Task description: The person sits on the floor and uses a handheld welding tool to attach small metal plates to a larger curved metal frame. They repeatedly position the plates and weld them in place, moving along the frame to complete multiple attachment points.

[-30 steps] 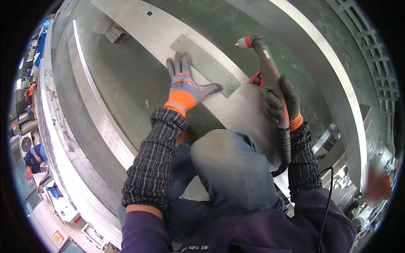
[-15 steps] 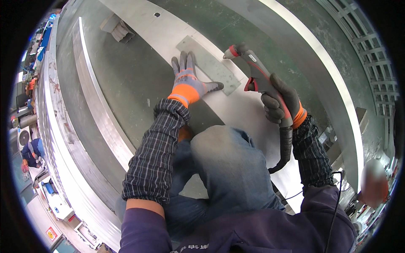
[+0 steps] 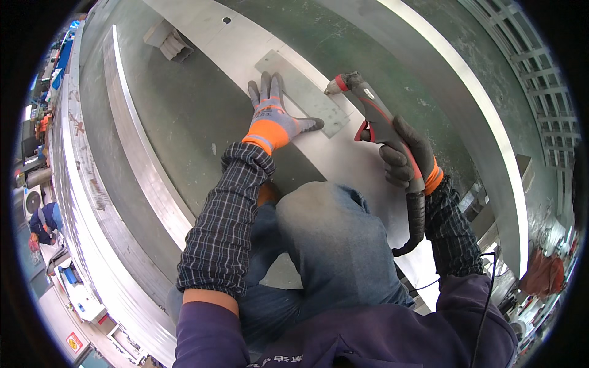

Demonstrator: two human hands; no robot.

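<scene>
My left hand (image 3: 272, 116), in a grey and orange work glove, lies flat with its fingers spread. Its fingertips and thumb rest along the near edge of a grey-green rectangular plate (image 3: 307, 98), which lies on a long pale metal strip (image 3: 362, 153). Several small holes or marks show near the plate's corner. My right hand (image 3: 408, 150), gloved in dark grey with an orange cuff, is wrapped round the handle of a black and red welding torch (image 3: 383, 113). The torch's nozzle sits just beside the plate's right edge; whether it touches the metal I cannot tell. A ribbed black hose (image 3: 415, 218) hangs from the handle.
A long upright metal panel (image 3: 454, 92) curves past on the right, with a grey grating (image 3: 546, 86) beyond it. Long metal bars (image 3: 138, 129) run along the left. Grey blocks (image 3: 169, 42) lie at the far left. At the left edge, another person (image 3: 46, 221) bends over.
The torch in my right hand has dipped slightly, its nozzle now lower and nearer the metal strip. My left hand stays almost still on the plate.
</scene>
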